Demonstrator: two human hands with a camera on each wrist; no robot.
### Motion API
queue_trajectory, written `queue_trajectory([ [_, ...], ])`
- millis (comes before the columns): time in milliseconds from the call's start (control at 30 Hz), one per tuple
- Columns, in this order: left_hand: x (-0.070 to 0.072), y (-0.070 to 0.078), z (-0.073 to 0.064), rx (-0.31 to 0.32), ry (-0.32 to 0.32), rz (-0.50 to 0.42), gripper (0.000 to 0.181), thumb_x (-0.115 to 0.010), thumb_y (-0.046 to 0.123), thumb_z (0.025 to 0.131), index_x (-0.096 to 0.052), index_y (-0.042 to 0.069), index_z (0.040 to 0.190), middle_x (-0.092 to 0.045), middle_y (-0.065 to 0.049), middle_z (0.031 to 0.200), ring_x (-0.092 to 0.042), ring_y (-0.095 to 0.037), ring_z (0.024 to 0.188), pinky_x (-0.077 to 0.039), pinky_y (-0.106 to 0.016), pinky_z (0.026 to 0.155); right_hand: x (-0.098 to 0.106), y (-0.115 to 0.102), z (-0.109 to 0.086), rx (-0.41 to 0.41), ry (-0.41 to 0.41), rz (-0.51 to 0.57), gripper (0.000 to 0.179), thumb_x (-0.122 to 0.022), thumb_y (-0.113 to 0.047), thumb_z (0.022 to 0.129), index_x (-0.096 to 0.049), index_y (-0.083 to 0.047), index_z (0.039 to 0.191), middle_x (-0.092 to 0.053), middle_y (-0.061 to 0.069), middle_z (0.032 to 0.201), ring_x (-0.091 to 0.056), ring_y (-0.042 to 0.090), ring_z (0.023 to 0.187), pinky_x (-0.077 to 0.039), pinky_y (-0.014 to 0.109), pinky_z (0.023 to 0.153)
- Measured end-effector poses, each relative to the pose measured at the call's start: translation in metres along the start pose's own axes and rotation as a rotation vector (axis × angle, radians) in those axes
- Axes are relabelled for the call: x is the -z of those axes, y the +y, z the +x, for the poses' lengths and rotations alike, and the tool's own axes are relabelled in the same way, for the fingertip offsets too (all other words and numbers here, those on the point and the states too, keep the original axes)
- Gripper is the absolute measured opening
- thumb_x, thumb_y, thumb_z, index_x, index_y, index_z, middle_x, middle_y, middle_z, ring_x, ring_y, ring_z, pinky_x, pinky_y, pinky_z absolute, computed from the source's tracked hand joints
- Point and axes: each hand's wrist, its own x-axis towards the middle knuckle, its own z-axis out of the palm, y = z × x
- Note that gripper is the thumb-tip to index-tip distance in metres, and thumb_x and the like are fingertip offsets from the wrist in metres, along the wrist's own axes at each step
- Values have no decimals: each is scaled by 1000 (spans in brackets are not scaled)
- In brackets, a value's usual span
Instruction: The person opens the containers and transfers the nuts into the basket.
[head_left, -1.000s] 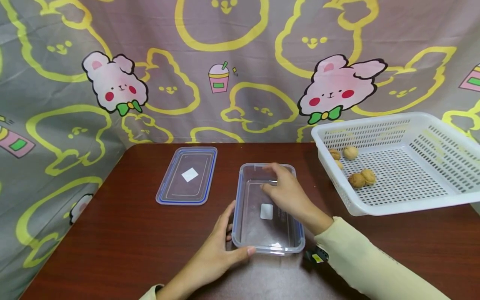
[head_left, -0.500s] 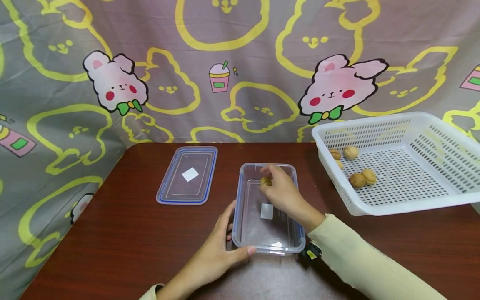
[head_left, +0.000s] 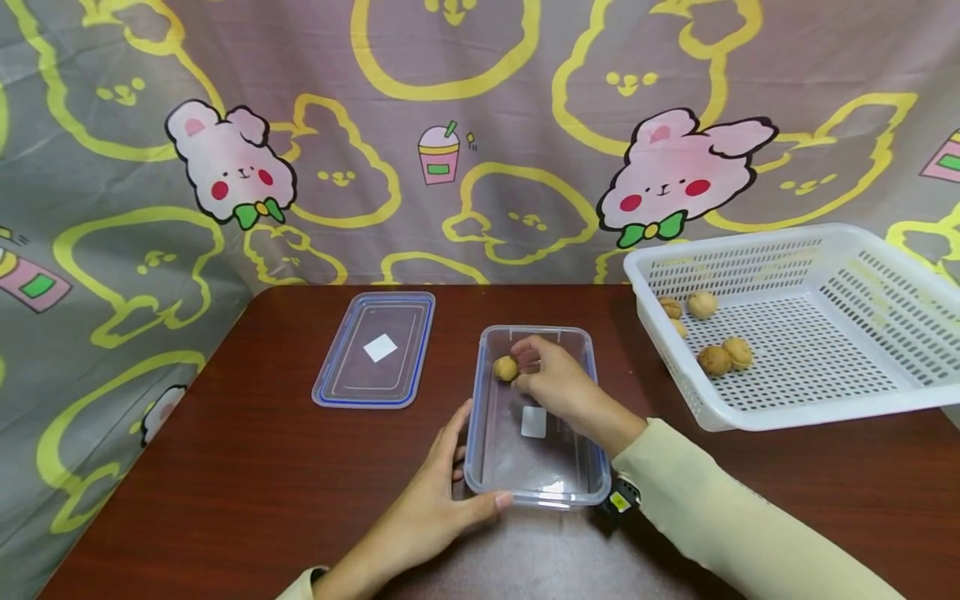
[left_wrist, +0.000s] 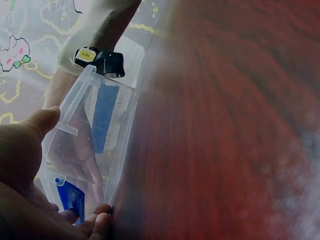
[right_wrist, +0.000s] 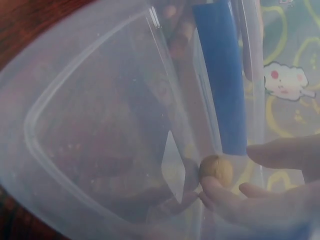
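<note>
A clear plastic food container (head_left: 525,467) with a white sticker on its floor stands on the table. My left hand (head_left: 431,496) holds its near left corner, thumb on the front rim and fingers along the side. Inside, a walnut (head_left: 506,368) sits by the far left wall. My right hand (head_left: 562,383) reaches into the container beside it. In the right wrist view, the thumb stands apart from the walnut (right_wrist: 217,170), and a fingertip lies at its near side; whether it touches is hard to tell.
The container's lid (head_left: 372,379), blue-edged with a white sticker, lies at the back left of the table. A white perforated basket (head_left: 817,404) at the right holds several walnuts (head_left: 714,361). Behind the table hangs a patterned curtain (head_left: 480,225).
Inside the container, the walnut has come into sight and moved left, out of the right hand's fingers. The right hand has loosened. The left hand stays at the corner.
</note>
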Motion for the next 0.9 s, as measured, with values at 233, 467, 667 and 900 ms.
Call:
queue_trajectory([
  [233,0,-1,0,-6,1,-4,111,-87,32,86,-14,29,169,-40,-15,160,-50,-32,138,-46,-46,106,-1,1,3,-46,-72,96,55,-60,7,87,-53,4,142,-58,24,136,-61,32,119,-55,31,91],
  [467,-1,-1,0,16,1,14,110,-87,36,86,-13,35,168,-40,-13,161,-49,-32,139,-46,-49,108,-1,3,5,-73,-145,180,58,-63,10,90,-49,6,146,-58,28,133,-66,26,107,-59,38,97],
  [667,-1,-1,0,6,-1,13,109,-87,35,86,-14,35,168,-40,-14,161,-50,-32,139,-46,-47,107,0,3,5,-72,-212,230,48,-64,7,95,-52,8,142,-60,25,130,-67,24,107,-58,38,99],
  [900,-1,-1,0,2,0,28,110,-86,36,86,-13,35,168,-43,-15,158,-50,-31,139,-45,-50,109,1,4,5,-51,-275,307,39,-65,5,97,-55,11,134,-61,17,116,-69,20,102,-59,36,99],
])
